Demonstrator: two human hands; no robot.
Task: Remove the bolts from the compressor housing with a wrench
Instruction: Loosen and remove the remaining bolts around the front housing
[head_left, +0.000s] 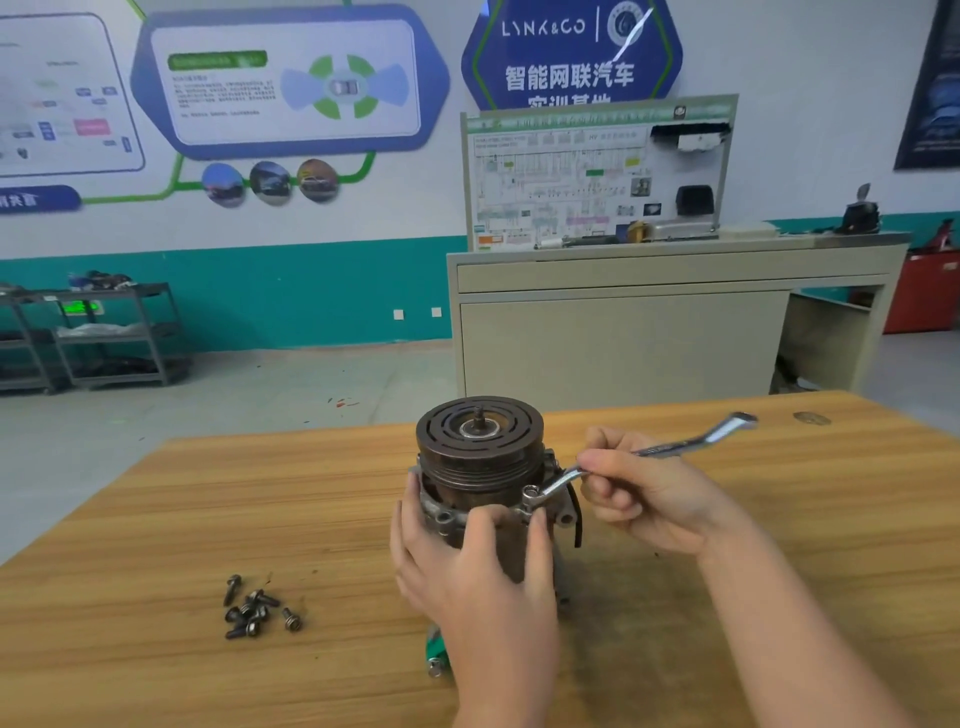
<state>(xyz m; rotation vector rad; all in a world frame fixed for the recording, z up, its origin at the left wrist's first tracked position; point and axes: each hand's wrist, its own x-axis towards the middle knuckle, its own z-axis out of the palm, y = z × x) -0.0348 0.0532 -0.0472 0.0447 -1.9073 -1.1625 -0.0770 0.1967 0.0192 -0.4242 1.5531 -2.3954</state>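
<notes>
The compressor (480, 457) stands upright on the wooden table (208, 499), its dark grooved pulley on top. My left hand (475, 561) wraps around the front of the housing below the pulley. A silver ring wrench (691, 441) is pinched in my right hand (644, 488) at mid-handle. Its lower ring end sits over a bolt (531, 491) on the housing flange at the front right. The other ring end points up and to the right. Several removed bolts (254, 613) lie in a loose pile on the table to the left.
A green-handled tool (435, 652) lies on the table just under my left wrist. Beyond the table stand a beige counter (623, 332) with a wiring display board and metal shelving carts (104, 332) at the far left wall.
</notes>
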